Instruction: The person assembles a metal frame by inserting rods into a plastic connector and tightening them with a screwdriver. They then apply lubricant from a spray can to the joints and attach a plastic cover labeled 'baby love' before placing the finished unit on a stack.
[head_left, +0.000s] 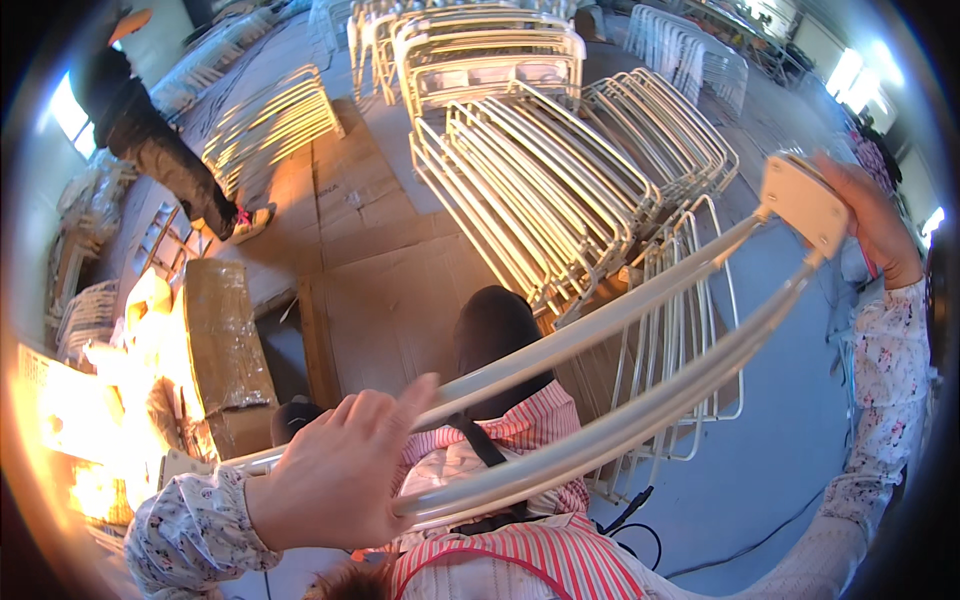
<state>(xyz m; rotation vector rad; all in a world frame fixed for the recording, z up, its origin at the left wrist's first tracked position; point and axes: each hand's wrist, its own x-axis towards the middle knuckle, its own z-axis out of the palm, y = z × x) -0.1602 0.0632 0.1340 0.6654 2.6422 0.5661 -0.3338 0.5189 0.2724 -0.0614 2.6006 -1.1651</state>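
Across my lap lies a long cream tubular frame (600, 352) made of parallel metal tubes. One end, at the upper right, carries a flat cream end plate (806, 202) with small holes or fasteners near its corners. My right hand (874, 214) grips that plate from its outer side. Lower left, my left hand (337, 465) lies across the tubes with its thumb along the upper one; its fingers' undersides are hidden. Past my left wrist, part of another pale plate (184, 466) shows beside my sleeve.
Stacked cream tube frames (532, 195) lie on flattened cardboard (397, 292) ahead. More frames (675, 300) lean by my right knee. A taped cardboard box (225, 337) stands at left, in glare. A person (165, 142) stands at upper left. A black cable (742, 559) crosses the floor.
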